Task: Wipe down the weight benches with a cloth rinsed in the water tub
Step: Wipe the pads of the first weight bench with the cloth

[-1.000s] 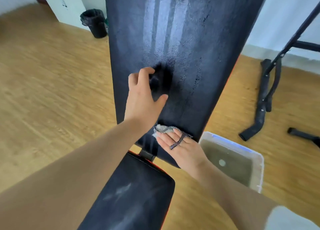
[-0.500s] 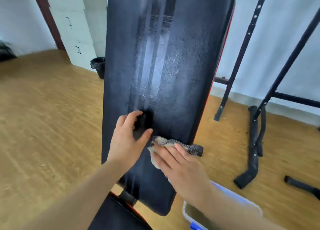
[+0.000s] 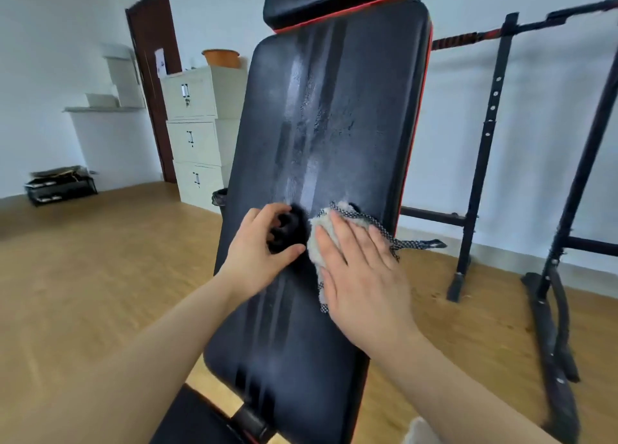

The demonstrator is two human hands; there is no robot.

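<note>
The single wide-angle view sits at the person's head, facing forward and slightly down at the inclined black padded backrest with red edging (image 3: 334,135), near enough that the pad fills the centre from bottom to top. The wood-look floor (image 3: 100,259), pale wall (image 3: 50,42) and black metal rack (image 3: 483,162) curve around the edges.

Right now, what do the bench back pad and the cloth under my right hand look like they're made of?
Back pad: probably black vinyl or faux leather; finely grained, sheeny, with wet streaks sitting on the surface. Cloth: soft off-white fleecy fabric, perhaps microfiber, with a black-and-white checked woven edge that looks frayed.
</note>
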